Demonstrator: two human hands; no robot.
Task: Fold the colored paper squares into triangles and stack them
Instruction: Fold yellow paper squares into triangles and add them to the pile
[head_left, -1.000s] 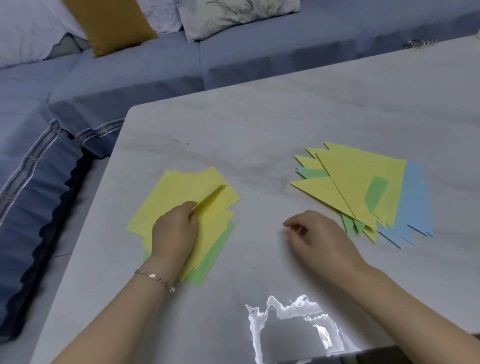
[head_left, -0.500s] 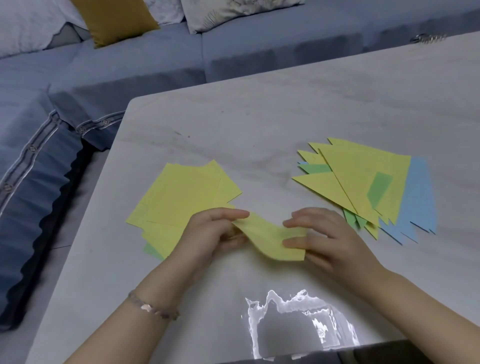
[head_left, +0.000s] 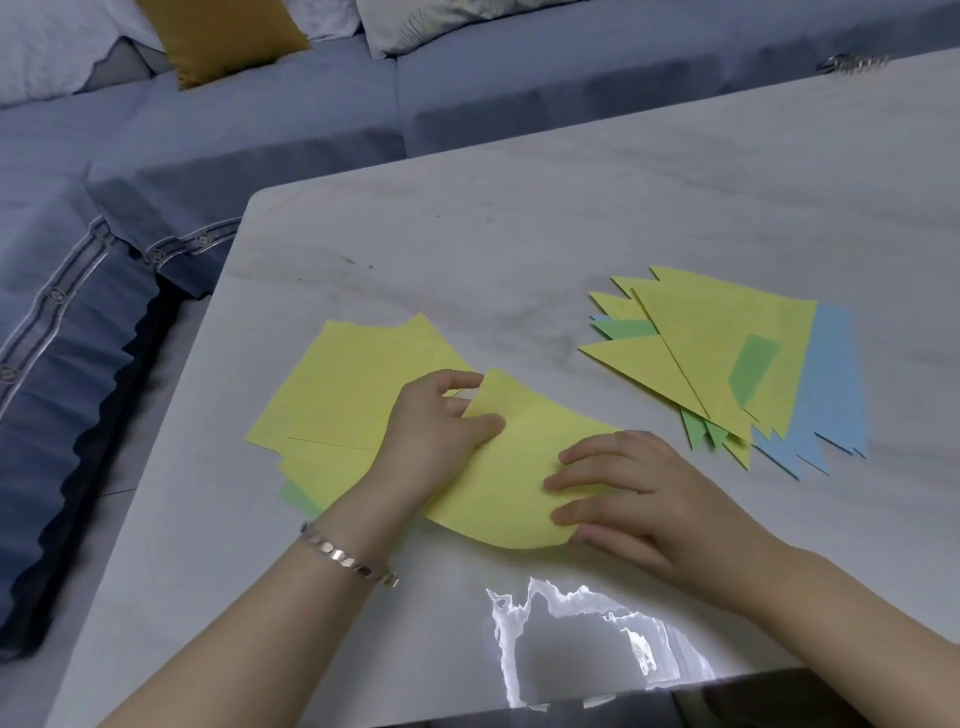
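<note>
The left hand pinches one corner of a yellow sheet, thumb on top and the fingers curled behind the raised corner. A bracelet sits on that wrist. The right hand lies on the sheet's other end with its fingers fairly straight and spread, pressing down; its thumb is hidden. The sheet bows upward between the two hands, its lower edge curved, a little in from the near edge of the tabletop.

Just behind the left hand, toward the tabletop's left edge, lies the pile of unfolded squares, yellow on top with a green sheet peeking out underneath. Beyond the right hand, toward the right edge, rests the stack of folded triangles, fanned out: yellow ones uppermost, green and blue points showing below and to the side. A bright reflection marks the near edge. Past the far and left edges runs a blue sofa with a mustard cushion.
</note>
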